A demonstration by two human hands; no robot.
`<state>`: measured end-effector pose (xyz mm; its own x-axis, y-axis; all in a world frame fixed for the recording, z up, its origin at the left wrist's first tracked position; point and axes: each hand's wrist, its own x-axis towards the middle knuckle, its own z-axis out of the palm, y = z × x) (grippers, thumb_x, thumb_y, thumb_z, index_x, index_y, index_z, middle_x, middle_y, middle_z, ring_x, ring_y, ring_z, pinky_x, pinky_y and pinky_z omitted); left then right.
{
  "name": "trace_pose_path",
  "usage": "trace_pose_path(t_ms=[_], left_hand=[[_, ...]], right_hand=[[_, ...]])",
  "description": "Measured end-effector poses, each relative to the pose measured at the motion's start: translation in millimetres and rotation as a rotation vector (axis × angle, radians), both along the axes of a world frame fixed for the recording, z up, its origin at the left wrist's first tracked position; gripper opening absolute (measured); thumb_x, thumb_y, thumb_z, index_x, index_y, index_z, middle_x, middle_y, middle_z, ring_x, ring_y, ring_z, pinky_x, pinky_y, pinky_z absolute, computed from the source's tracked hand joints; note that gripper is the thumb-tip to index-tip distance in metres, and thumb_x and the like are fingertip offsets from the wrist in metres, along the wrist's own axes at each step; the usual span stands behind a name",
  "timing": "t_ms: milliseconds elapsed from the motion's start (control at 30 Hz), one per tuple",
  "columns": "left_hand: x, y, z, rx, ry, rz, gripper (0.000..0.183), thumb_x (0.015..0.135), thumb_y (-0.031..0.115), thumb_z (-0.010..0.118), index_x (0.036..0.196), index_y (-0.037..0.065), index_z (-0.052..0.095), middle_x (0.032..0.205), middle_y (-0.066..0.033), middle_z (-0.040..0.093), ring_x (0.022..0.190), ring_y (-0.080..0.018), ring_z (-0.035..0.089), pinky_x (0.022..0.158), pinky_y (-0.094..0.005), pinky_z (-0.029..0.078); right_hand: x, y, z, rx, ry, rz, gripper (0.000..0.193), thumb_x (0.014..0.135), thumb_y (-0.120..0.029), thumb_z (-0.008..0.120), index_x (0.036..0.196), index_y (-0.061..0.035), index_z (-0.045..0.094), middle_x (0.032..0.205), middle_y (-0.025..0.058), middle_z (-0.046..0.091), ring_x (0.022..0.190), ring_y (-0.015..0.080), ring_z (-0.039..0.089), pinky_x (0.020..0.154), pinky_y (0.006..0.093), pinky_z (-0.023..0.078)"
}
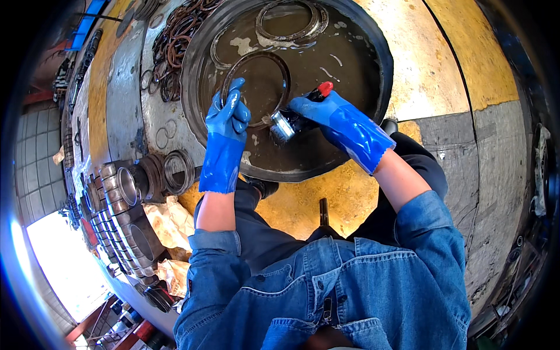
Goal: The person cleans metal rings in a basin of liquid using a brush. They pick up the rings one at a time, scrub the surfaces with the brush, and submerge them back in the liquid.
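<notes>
Over a round dark tub (383, 70) of murky brown liquid, my left hand (228, 119), in a blue rubber glove, is closed on the left side of a thin dark metal ring (256, 55). The ring stands tilted above the liquid. My right hand (335, 114), gloved the same way, grips a paintbrush (283, 125) with a black, red-ended handle and a shiny metal band. Its bristles are at the lower right part of the ring, seemingly touching it. Other metal rings (319, 24) lie partly in the liquid at the tub's far side.
Left of the tub lies a heap of rusty rings (175, 44), with thin rings (165, 133) on the floor sheets nearby. Stacked metal cylinders (128, 216) and brown paper (169, 220) stand at the near left. Worn grey boards (461, 169) cover the right side.
</notes>
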<state>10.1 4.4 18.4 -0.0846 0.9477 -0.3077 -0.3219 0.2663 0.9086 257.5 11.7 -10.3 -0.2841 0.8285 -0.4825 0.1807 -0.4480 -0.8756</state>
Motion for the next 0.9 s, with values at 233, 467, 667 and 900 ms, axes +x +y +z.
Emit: trace_pose_path(t_ms=[233,467,667,900], left_hand=[[-28.6,12.0,-31.7,0.177,-0.520,-0.059,0.035,0.104,0.023,0.062,0.137,0.011,0.064,0.096,-0.0046,0.073,0.071,-0.0160,0.063,0.061,-0.0315,0.048],[-10.7,11.9,-14.0,0.042,-0.019,0.017,0.040,0.100,0.017,0.067,0.138,0.008,0.061,0.109,-0.0094,0.073,0.088,-0.0165,0.068,0.079,-0.0342,0.057],[3.7,8.0,14.1,0.516,1.131,-0.095,0.048,0.088,0.004,0.071,0.134,-0.001,0.062,0.115,-0.0158,0.073,0.092,-0.0189,0.072,0.079,-0.0311,0.058],[25.1,-12.6,19.2,0.367,1.082,-0.445,0.036,0.089,0.002,0.072,0.125,0.006,0.069,0.097,-0.0099,0.074,0.083,-0.0178,0.072,0.071,-0.0316,0.058]], right_hand=[[13.9,10.9,26.5,0.118,-0.134,0.023,0.049,0.093,-0.052,0.068,0.105,-0.0060,0.079,0.091,0.0103,0.077,0.084,0.0175,0.069,0.082,0.0335,0.053],[16.3,23.0,25.0,0.176,-0.141,0.166,0.041,0.094,-0.045,0.069,0.105,-0.0073,0.079,0.090,0.0098,0.077,0.079,0.0170,0.067,0.080,0.0341,0.055],[21.1,21.8,28.0,0.924,-0.675,0.333,0.024,0.089,-0.033,0.077,0.099,-0.0112,0.076,0.091,0.0129,0.074,0.085,0.0317,0.073,0.076,0.0428,0.057],[8.5,18.9,8.9,0.931,-0.514,0.246,0.023,0.087,-0.032,0.075,0.102,-0.0150,0.075,0.100,0.0138,0.075,0.095,0.0374,0.072,0.081,0.0468,0.057]])
